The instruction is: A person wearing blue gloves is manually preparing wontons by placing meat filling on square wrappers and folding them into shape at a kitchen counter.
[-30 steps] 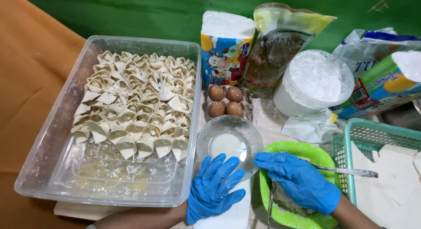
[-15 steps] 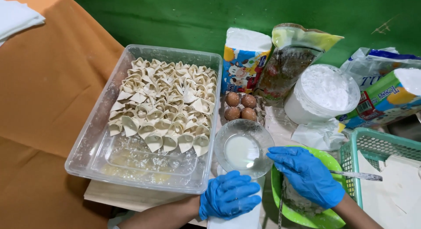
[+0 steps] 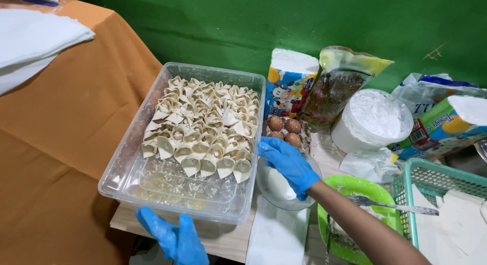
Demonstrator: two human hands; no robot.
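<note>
Reaching my right hand (image 3: pixel 286 162) over the glass bowl (image 3: pixel 276 188), fingers loosely apart, I am touching the clear tub (image 3: pixel 127 166) of folded dumplings (image 3: pixel 203 128). Eggs (image 3: pixel 284 131) are crowding just behind; my left hand (image 3: pixel 175 238), fingers spread, is hanging empty below the tub's near edge.

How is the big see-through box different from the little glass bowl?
The clear plastic box is big and rectangular; the glass bowl is small and round. The box holds rows of folded dumplings; the bowl holds a little white liquid. The right hand reaches over the bowl, while the left hand is just below the box's front edge. Both are see-through and sit side by side.
</note>
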